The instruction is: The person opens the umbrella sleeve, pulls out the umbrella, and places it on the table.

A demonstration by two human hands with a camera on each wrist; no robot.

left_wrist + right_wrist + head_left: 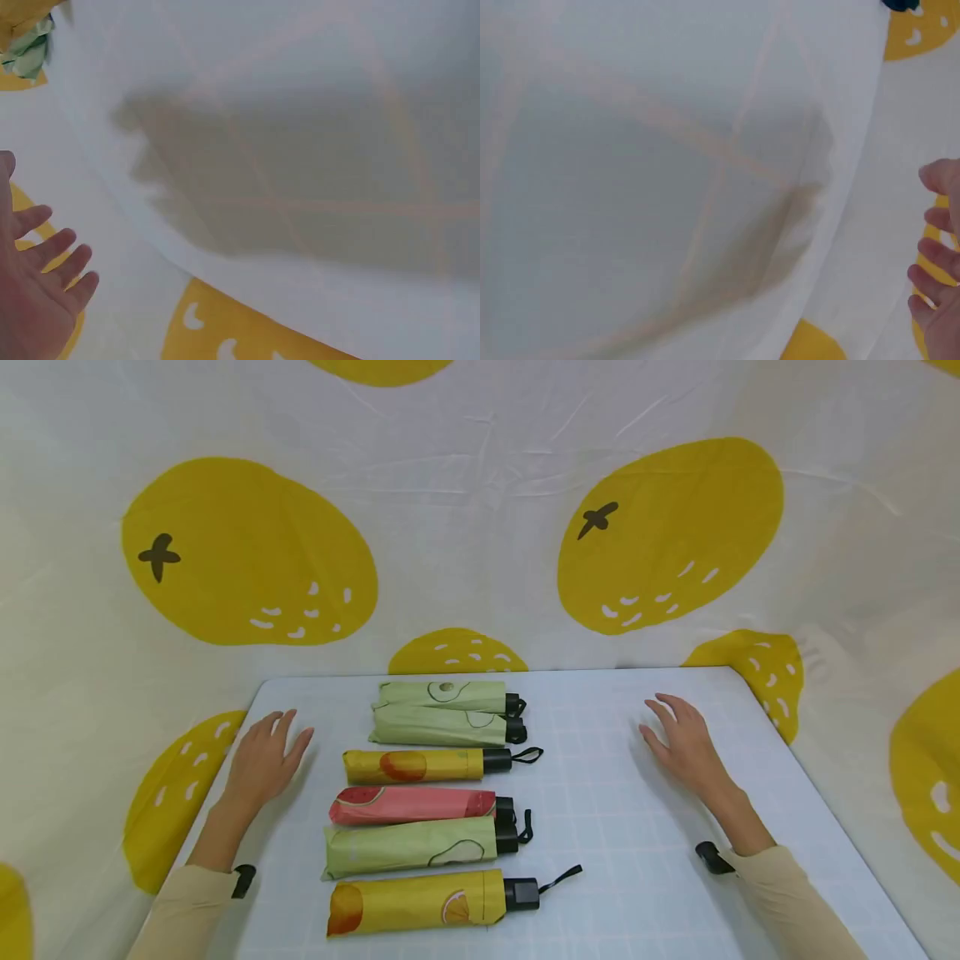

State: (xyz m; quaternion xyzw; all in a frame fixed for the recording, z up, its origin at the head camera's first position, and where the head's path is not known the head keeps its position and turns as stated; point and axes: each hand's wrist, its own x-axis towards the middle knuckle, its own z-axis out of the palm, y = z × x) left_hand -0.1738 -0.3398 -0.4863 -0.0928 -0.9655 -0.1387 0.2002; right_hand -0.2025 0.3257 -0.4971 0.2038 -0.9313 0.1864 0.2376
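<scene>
Several folded umbrellas lie in a column on the white table, handles to the right. At the back are two green avocado-print umbrellas (442,696), touching each other. Below them comes a yellow umbrella (412,766), then a pink watermelon-print umbrella (420,805) against another green umbrella (408,846). Nearest the front lies a yellow orange-print umbrella (416,902). My left hand (258,764) hovers over the table's left side, fingers relaxed and holding nothing. On the right, my right hand (684,745) is likewise raised with loose fingers, apart from every umbrella.
The white table (600,827) has a faint grid and its edges show at the back and sides. Behind and around it hangs a white cloth (465,527) printed with big yellow fruit. A dark band (714,857) sits at the right wrist.
</scene>
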